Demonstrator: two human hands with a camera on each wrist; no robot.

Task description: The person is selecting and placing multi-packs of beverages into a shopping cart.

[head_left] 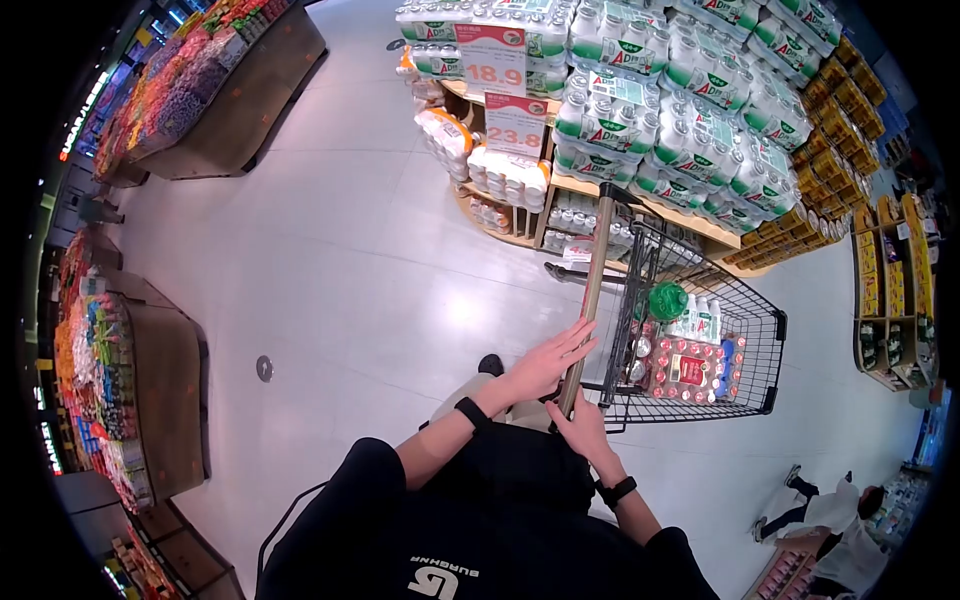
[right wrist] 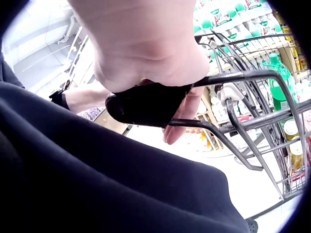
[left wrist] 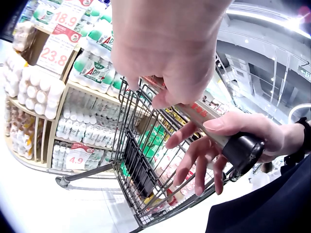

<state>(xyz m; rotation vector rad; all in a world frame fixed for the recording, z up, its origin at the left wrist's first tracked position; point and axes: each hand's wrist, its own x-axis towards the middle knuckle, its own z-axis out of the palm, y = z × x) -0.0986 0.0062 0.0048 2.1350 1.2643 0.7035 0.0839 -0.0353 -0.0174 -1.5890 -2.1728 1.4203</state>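
Observation:
Both hands are at the handle [head_left: 596, 270] of a black wire shopping cart [head_left: 740, 400]. My left hand [head_left: 545, 365] lies across the bar, its fingers stretched over the top in the head view. Nearer the handle's black end cap [left wrist: 243, 150] is my right hand [head_left: 585, 430]. Its thumb lies over the bar and its loosely bent fingers [left wrist: 187, 162] hang beneath, as the left wrist view shows. Inside the cart are a large green bottle [head_left: 668, 300], a pack of white bottles [head_left: 697, 320], a shrink-wrapped pack of red-capped bottles [head_left: 690, 370] and some cans [right wrist: 291, 128].
Left of the cart's front stands a wooden display shelf [head_left: 560, 182] stacked with bottle packs [head_left: 610, 110] and price signs [head_left: 516, 122]. Candy bins [head_left: 165, 380] line the far left. Yellow-stocked shelves [head_left: 890, 280] are at right. A person [head_left: 825, 505] is at the lower right.

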